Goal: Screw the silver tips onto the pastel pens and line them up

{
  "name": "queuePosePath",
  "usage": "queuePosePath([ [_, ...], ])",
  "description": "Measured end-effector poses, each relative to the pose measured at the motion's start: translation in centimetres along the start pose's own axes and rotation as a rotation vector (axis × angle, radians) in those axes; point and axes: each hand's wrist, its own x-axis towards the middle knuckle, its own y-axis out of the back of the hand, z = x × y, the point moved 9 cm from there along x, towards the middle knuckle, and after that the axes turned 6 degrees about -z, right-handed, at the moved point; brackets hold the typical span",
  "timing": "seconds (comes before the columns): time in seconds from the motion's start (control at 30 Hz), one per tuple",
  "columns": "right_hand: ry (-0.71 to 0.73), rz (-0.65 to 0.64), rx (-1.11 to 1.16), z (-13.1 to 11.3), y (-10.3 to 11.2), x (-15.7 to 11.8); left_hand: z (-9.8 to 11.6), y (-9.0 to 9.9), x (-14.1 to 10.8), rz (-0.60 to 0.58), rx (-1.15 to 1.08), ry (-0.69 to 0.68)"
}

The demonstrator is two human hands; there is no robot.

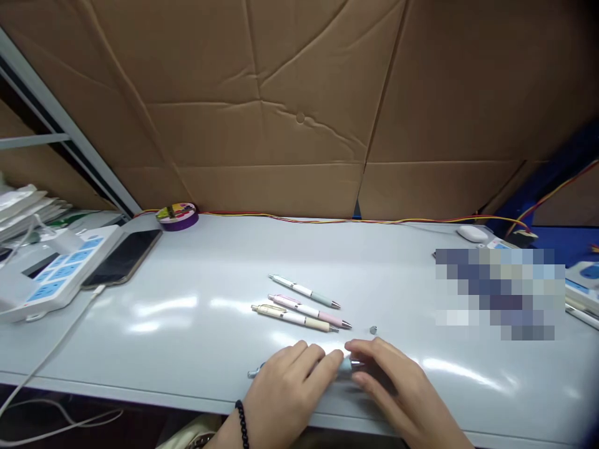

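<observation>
A light blue pen lies crosswise near the table's front edge. My left hand, with a black bead bracelet at the wrist, covers its middle, fingers wrapped over the barrel. My right hand is at the pen's tip end, thumb and forefinger parted around the silver tip. Behind the hands lie a green and white pen, a pink and white pen and a cream and white pen; the cream one shows no full metal tip cone. A small silver cone sits alone to their right.
A power strip and a black phone with a white cable are at the left. A purple tape roll stands by the cardboard wall. At the right are a white mouse and a pixelated area.
</observation>
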Motion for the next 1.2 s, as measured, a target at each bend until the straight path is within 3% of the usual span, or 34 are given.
queuePosePath([
  [0.3,0.041,0.057,0.100,-0.5,0.7,0.0,0.1,0.3,0.1,0.001,0.023,0.009],
  [0.47,0.127,0.117,0.043,-1.2,1.4,-0.2,-0.1,0.1,0.1,0.001,0.021,0.017],
  [0.77,0.008,0.079,0.052,-0.4,0.8,-0.1,0.0,0.1,-0.1,-0.010,0.021,0.018],
  [1.0,0.016,0.179,0.068,-0.4,1.8,-0.5,0.1,0.8,-0.1,0.040,0.054,0.006],
  [1.2,-0.146,0.407,0.035,1.8,3.4,-2.0,-0.1,1.2,0.0,0.066,0.042,0.027],
])
